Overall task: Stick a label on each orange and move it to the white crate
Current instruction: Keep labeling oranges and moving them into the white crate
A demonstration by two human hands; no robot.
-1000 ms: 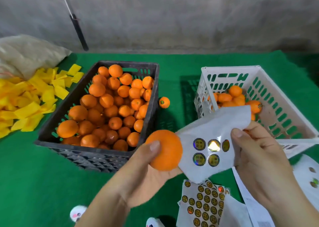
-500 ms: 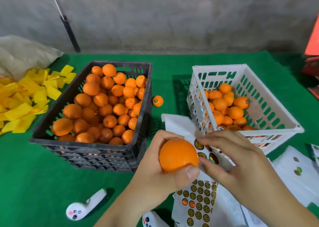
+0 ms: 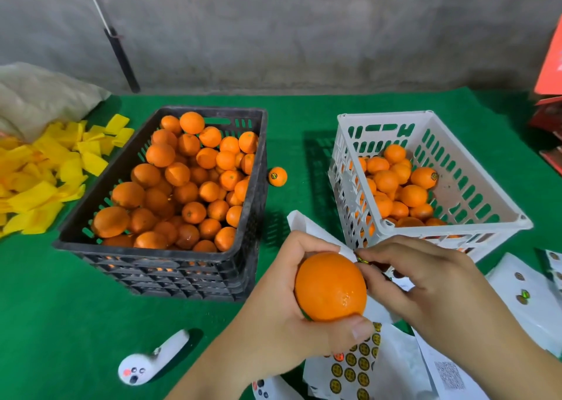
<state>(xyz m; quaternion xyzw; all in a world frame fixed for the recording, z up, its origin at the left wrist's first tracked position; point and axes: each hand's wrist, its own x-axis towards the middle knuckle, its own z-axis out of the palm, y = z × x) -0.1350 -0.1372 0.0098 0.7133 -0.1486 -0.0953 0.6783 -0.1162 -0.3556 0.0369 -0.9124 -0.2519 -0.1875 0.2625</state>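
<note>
My left hand point(image 3: 282, 317) grips a large orange point(image 3: 331, 287) low in the middle of the view, thumb under it and fingers over its top. My right hand point(image 3: 425, 287) pinches a small round label point(image 3: 360, 259) at its fingertips, right at the orange's upper right edge. A white backing sheet point(image 3: 310, 226) lies behind both hands. The white crate point(image 3: 456, 214) at the right holds several labelled oranges. A black crate point(image 3: 243, 217) at the left is full of oranges. One labelled orange point(image 3: 277, 176) lies on the green cloth between the crates.
A label sheet with gold stickers point(image 3: 352, 366) and other white sheets point(image 3: 523, 296) lie at the lower right. Two white controllers point(image 3: 152, 361) rest on the cloth near the front. Yellow paper scraps point(image 3: 45, 174) and a sack point(image 3: 39, 95) lie at the left. Red boxes point(image 3: 550, 101) stand at the far right.
My right hand let the backing sheet drop behind the orange and now holds a peeled label at the orange's edge. The left hand turned the orange and brought it nearer.
</note>
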